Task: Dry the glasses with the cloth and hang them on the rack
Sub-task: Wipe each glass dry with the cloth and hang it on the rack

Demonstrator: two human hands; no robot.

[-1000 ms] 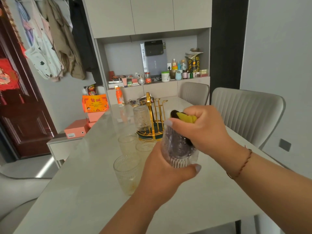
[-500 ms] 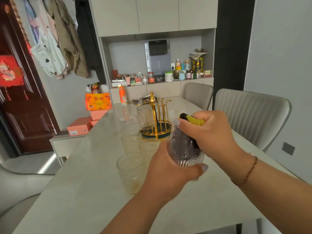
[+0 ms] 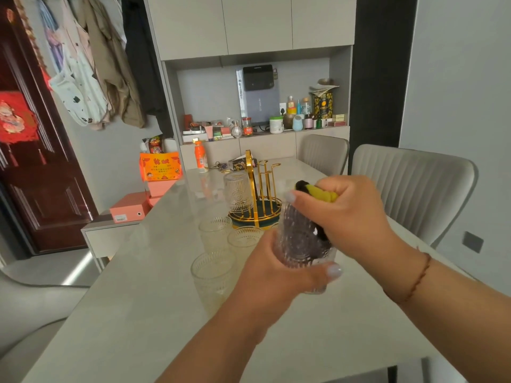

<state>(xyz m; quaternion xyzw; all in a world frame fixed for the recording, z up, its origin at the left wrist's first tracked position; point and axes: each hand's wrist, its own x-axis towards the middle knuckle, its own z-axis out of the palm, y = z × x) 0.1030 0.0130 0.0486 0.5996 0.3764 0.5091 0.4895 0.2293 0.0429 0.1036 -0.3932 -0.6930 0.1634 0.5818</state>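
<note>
Hands meet mid-air: left grips glass, right clutches cloth stuffed inside

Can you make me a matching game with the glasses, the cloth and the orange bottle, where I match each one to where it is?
Things:
1. cloth
2. held glass
3. upside-down glass
4. orange bottle

Places:
A. hanging on the gold rack
B. standing at the far end of the table
C. stuffed into a glass by the right hand
D. in the grip of the left hand

Pairs: 1-C, 2-D, 3-A, 4-B
</note>
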